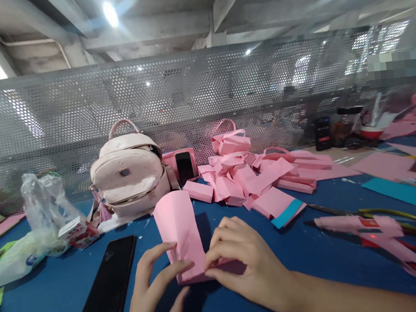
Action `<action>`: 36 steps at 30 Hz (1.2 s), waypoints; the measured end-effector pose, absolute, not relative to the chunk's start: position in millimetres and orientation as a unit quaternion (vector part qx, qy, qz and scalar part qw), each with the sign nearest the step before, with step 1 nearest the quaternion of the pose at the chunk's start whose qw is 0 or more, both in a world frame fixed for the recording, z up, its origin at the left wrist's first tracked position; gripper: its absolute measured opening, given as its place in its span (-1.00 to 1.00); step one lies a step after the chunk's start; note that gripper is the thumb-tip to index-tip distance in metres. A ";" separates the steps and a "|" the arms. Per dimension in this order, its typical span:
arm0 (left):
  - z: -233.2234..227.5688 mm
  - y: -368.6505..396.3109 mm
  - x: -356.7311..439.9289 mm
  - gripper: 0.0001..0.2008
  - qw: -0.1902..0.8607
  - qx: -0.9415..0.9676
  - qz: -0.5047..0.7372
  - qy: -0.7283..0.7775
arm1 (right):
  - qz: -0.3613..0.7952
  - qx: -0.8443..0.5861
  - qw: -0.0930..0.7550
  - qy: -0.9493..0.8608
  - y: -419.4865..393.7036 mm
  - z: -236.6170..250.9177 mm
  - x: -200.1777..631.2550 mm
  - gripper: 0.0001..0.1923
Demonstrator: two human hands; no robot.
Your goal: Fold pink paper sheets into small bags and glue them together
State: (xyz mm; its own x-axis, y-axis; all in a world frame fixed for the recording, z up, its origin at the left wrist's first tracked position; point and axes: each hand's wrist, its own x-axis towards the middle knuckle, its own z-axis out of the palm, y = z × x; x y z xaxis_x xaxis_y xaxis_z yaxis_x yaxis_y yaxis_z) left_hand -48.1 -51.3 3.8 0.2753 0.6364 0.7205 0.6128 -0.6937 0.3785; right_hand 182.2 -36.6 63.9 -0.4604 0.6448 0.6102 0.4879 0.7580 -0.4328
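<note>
A folded sheet of pink paper stands on the blue tabletop in front of me, its upper part curved upright and its lower part bent toward the right. My left hand is open at its left side, with fingers apart and two fingertips resting on the paper; the thumb is below, apart from it. My right hand pinches the paper's lower right edge between thumb and fingers. Behind my hands lies a heap of folded pink paper pieces, some shaped like small baskets with handles.
A black phone lies left of my hands. Farther back are a pale pink backpack, a plastic bag and a small carton. On the right lie a pink glue gun, scissors and a blue strip. A perforated metal screen stands behind.
</note>
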 end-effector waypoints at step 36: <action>4.5 -51.1 -47.5 -0.63 -0.009 0.809 0.450 0.377 | 0.085 -0.319 0.381 -0.863 -41.7 70.4 180.7 -0.98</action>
State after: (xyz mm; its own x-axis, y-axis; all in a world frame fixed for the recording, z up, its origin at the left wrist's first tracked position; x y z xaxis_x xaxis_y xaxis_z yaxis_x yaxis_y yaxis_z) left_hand -47.5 -51.1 4.5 0.3099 0.6020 0.7359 0.6182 -0.7156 0.3251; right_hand 180.7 -41.7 70.4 -0.5052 0.6159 0.6045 0.4864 0.7818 -0.3901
